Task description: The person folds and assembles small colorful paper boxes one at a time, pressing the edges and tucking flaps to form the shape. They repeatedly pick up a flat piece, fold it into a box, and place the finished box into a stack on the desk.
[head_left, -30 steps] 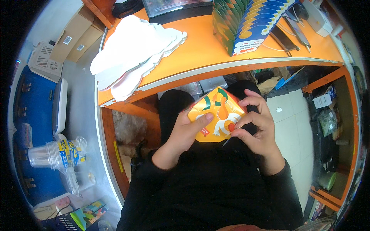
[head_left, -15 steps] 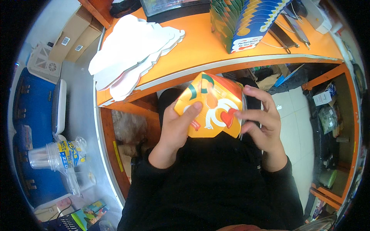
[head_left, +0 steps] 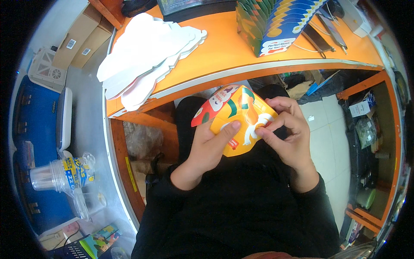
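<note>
The person wears a black long-sleeved top [head_left: 237, 207] and black trousers [head_left: 185, 129].

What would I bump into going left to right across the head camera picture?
Clear plastic cups, white cut-out sheets, left hand, yellow-and-red printed carton, right hand, plastic bag on the shelf at right.
</note>
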A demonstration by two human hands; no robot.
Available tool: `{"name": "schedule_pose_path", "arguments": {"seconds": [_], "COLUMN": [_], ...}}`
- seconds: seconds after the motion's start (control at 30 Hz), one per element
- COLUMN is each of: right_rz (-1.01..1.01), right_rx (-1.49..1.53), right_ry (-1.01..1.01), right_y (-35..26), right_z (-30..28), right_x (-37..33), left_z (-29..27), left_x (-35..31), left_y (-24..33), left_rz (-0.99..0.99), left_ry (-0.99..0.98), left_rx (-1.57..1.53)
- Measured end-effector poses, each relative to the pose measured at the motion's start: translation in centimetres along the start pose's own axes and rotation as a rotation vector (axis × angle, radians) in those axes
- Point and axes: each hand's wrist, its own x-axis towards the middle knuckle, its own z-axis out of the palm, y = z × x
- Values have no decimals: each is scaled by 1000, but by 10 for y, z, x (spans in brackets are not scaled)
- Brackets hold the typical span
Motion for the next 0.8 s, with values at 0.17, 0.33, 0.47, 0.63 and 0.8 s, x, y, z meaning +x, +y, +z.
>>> {"name": "schedule_pose_path", "arguments": {"seconds": [0.17, 0.33, 0.47, 0.63, 0.8], "right_rz": [35, 129, 189, 603, 833], "right_rx": [-23, 245, 217, 701, 700], "right_ry": [-64, -29, -133, -360, -296], "right_y": [7, 33, 48, 46, 36], "right_z": [1, 9, 11, 8, 12], "right_x": [1, -6, -16, -20, -28], "left_z": [10, -16, -18, -22, -35], "left_x": [-12, -7, -4, -5, -5], "left_y": [1, -10, -6, -21, -14], "left_rz": [83, -106, -266, 282, -214], "left_ry": [-18, -137, -156, -624, -912], "left_rx": [50, -125, 21, 824, 363]}}
